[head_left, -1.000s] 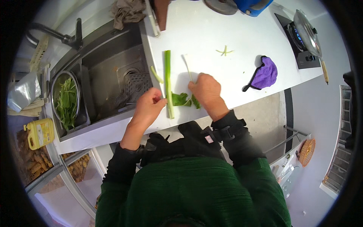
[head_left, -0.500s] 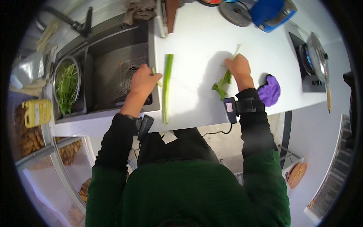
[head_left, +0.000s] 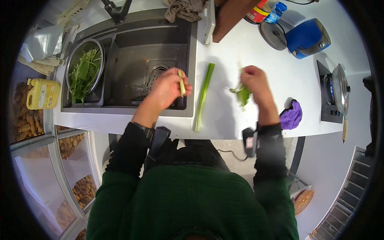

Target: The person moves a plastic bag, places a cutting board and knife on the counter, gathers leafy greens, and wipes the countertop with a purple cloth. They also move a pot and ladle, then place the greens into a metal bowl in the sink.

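Observation:
My left hand (head_left: 167,90), fingers closed, grips a short pale green stem (head_left: 182,85) over the right edge of the sink (head_left: 132,60). Over the white counter, my right hand (head_left: 257,84) is closed on a leafy green sprig (head_left: 242,95); motion smears its leaves, which hang below the fingers. Between both hands a long green stalk (head_left: 204,97) lies lengthwise on the counter, touched by neither. At the sink's left side sits a metal bowl (head_left: 103,66) filled with leafy greens (head_left: 85,74).
A purple cloth (head_left: 291,116) lies right of my right hand. Farther right, a lidded pan (head_left: 341,90) sits on a stove (head_left: 331,115). Along the back are a blue kettle (head_left: 306,38), a round dark lid (head_left: 273,36), a brown board (head_left: 234,18) and a crumpled cloth (head_left: 185,9). A yellow jug (head_left: 43,94) stands far left.
The view has shifted, so counter and sink sit farther right. My left hand has turned and raised the stem; my right hand still holds the sprig, now blurred by movement.

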`<state>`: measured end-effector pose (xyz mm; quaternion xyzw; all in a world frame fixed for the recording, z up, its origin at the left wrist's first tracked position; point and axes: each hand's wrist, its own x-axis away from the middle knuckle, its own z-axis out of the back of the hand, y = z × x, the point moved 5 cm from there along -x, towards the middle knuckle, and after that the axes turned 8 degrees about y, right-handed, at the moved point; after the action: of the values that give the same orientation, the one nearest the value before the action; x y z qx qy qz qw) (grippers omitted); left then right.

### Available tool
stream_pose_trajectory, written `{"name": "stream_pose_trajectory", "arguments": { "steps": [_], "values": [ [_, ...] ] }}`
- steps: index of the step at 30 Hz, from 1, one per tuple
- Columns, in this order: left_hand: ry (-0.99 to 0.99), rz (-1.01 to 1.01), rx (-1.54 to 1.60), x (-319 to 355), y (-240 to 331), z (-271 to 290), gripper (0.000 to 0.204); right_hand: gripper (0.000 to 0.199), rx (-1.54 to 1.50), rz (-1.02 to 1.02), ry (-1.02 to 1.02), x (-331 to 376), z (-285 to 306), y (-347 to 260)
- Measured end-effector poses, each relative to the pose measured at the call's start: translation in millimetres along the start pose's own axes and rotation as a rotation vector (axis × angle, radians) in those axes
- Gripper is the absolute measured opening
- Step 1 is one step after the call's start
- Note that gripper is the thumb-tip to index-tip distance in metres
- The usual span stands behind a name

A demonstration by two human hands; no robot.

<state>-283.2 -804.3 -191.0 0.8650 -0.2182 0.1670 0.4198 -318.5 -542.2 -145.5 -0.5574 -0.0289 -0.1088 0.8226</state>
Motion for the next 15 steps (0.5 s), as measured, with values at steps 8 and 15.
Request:
{"name": "stream_pose_trajectory", "arguments": {
  "steps": [8, 15],
  "values": [
    [-0.037, 0.122, 0.46, 29, -21, 38, 0.035, 0.019, 0.303, 0.349, -0.372, 91, -178, -83],
    [0.393, -0.347, 0.08, 86, 102, 131, 0.01, 0.024, 0.306, 0.229, -0.066, 86, -137, -82]
  ]
}}
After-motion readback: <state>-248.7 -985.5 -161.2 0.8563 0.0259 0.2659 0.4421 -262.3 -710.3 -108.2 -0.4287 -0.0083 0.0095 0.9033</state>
